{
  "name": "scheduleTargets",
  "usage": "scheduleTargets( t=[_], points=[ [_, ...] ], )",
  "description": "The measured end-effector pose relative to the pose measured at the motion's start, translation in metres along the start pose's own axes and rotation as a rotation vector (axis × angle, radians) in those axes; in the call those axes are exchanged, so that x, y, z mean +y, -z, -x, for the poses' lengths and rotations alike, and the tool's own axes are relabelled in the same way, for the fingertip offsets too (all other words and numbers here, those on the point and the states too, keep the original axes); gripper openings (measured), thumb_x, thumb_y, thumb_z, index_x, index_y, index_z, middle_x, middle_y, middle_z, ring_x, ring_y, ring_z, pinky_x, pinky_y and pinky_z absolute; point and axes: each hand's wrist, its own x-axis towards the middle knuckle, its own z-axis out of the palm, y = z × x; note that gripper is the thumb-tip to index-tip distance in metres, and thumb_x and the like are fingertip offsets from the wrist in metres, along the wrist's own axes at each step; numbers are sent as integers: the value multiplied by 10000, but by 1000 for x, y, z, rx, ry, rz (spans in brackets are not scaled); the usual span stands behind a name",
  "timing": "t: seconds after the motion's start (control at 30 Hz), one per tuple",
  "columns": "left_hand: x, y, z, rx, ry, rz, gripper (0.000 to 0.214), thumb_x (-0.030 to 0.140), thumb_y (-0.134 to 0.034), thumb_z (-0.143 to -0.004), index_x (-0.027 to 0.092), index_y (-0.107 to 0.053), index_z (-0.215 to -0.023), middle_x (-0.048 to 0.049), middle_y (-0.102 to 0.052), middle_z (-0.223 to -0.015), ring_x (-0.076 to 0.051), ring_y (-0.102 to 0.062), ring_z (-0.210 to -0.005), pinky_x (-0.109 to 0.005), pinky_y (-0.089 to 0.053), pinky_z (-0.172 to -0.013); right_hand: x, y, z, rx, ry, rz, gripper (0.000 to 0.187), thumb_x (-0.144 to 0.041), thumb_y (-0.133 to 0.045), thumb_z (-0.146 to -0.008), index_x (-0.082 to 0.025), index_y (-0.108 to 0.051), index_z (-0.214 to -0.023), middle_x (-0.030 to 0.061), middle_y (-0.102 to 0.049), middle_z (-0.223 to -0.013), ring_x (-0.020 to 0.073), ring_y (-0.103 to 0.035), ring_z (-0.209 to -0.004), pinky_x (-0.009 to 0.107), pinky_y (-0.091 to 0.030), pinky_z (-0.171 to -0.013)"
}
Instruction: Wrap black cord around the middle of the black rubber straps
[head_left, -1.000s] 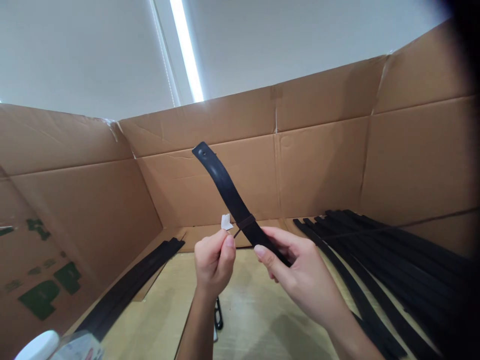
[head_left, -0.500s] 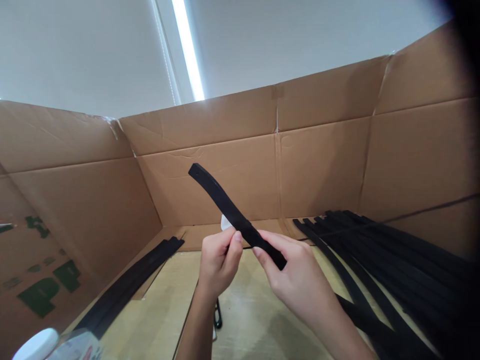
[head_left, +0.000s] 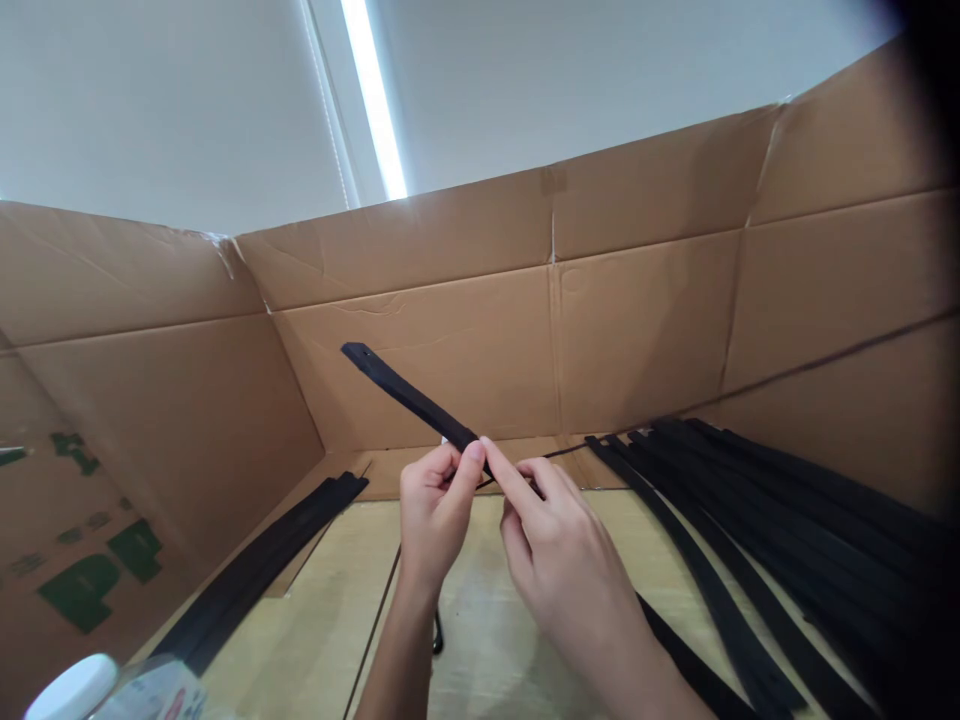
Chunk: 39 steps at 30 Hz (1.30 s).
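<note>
A narrow black strip [head_left: 409, 393] — gently bent, 1 small hole near its far tip — slants up before the creased cardboard wall [head_left: 480, 330]. The left hand [head_left: 435, 510] pinches it; the right hand [head_left: 566, 550], half curled, grips its lower part, index finger extended.

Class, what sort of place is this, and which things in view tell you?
Probably a makeshift indoor work area: cardboard walls surround a tabletop, with black strips laid at both sides.

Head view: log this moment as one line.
left hand: closed at black strip | right hand: at strip, index extended | strip: tilted | left-side strips, right-side strips: lying
</note>
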Motion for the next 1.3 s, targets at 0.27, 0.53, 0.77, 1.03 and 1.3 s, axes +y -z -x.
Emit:
scheduleTargets(
  t=[0.27,0.53,0.77,1.03,1.3],
  points=[
    [-21,15,-3,105,16,221,375,420,-549,-866,106,-505,-667,5,-443,-599,-49,-369,-548,-162,-333,-516,12,11,-10,-306,-216,-601,651,-189,-534,-884,-331,-235,-1444,28,-610,-1013,165,-591,-884,308,-475,-780],
    [-16,26,-8,82,-13,179,434,445,-555,-856,105,-503,-591,3,-404,-523,-49,-317,-483,-188,-283,-473,14,20,-14,-357,-328,-933,345,-323,-541,-913,-221,-493,-1238,-18,-529,-699,80,-466,-516,178,-410,-469],
    [-15,29,-6,66,-29,266,480,405,-490,-906,114,-386,-539,9,-282,-506,-51,-266,-488,-222,-193,-476,20,9,-13,-102,-210,-626,324,-301,-550,-910,-238,-564,-1227,51,-656,-987,172,-637,-837,273,-511,-696],
    [-11,29,-1,83,-46,361,461,364,-503,-909,112,-394,-539,13,-267,-501,-44,-260,-473,-226,-175,-465,16,9,-13,-27,-115,-496,310,-253,-553,-897,-234,-598,-1203,31,-654,-1106,182,-637,-973,308,-509,-842],
    [-11,29,-4,62,27,352,466,404,-528,-888,111,-414,-543,13,-290,-499,-38,-252,-462,-218,-168,-450,14,5,-9,45,-16,-249,310,-199,-515,-925,-259,-572,-1224,16,-667,-1026,172,-650,-820,317,-501,-810]
  ],
)
